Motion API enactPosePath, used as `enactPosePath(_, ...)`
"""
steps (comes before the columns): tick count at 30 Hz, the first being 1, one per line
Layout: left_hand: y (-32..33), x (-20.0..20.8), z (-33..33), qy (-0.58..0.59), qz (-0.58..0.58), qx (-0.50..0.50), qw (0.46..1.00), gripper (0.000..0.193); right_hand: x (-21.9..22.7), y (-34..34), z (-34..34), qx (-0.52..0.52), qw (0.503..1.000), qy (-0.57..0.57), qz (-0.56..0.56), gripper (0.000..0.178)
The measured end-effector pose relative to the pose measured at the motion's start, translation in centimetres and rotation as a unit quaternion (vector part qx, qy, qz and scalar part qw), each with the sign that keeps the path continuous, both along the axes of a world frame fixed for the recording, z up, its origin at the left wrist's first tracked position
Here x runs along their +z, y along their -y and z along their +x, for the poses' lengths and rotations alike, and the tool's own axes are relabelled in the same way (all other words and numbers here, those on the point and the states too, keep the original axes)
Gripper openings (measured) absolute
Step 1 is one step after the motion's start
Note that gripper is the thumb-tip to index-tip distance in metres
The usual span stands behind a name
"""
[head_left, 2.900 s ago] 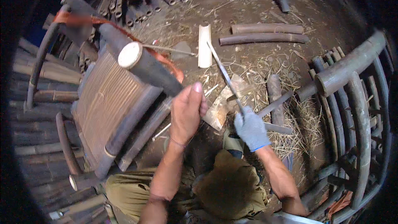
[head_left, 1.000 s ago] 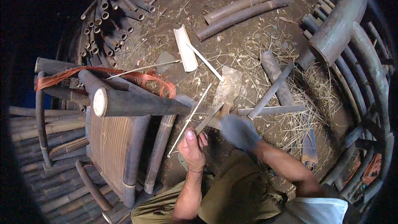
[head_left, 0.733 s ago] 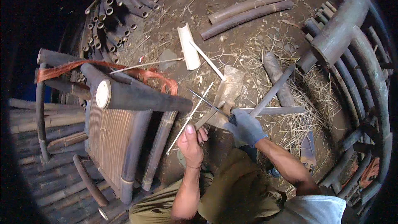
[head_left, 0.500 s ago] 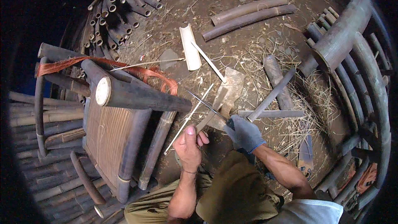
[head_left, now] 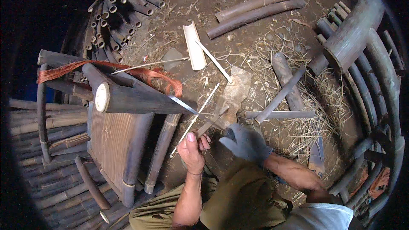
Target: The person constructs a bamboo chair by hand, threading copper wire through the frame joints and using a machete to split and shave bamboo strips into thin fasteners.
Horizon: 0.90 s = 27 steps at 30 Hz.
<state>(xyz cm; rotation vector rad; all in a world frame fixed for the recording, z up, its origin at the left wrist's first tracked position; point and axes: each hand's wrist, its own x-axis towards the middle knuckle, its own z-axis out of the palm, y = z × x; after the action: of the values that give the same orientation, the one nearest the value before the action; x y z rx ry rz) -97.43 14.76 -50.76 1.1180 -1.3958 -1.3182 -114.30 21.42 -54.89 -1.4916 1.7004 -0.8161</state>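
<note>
My left hand is bare, thumb and fingers pinched on a short brown bamboo strip that points away to the upper right. My right hand, in a grey glove, is closed round a knife's dark handle. The knife blade reaches forward and left, its bright end beside a bamboo post; the middle of it is hard to make out. A long pale bamboo sliver lies just beyond my left hand. Beneath the work is a flat, worn brown piece on the ground.
At left stands a dark bamboo seat with an orange cord bundle. A split bamboo half, a thick wood piece and a saw lie around. A bamboo frame rises at right; bamboo poles are stacked behind.
My right hand has shifted slightly left and lower, turning the knife so its blade now points farther left. My left hand has dropped slightly, still pinching the strip.
</note>
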Motion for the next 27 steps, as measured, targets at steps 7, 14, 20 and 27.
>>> enactPosePath(7,0.0,0.3,-0.7,0.022,0.004,0.027,0.999,0.054,-10.6,1.8,-1.9,-0.031,0.984,0.016,0.174,0.044)
enactPosePath(14,-0.6,0.1,-0.2,0.038,-0.031,0.040,0.998,0.058,-4.0,0.8,0.0,-0.018,0.995,0.049,0.088,0.043)
enactPosePath(20,-1.1,-1.1,0.4,-0.035,-0.013,0.021,0.999,0.052,-7.4,2.4,-2.0,-0.010,0.994,-0.034,0.106,0.044)
enactPosePath(27,-0.9,-0.9,0.3,-0.021,-0.011,-0.003,1.000,0.051,-9.5,1.4,-2.5,-0.031,0.975,-0.071,0.208,0.049)
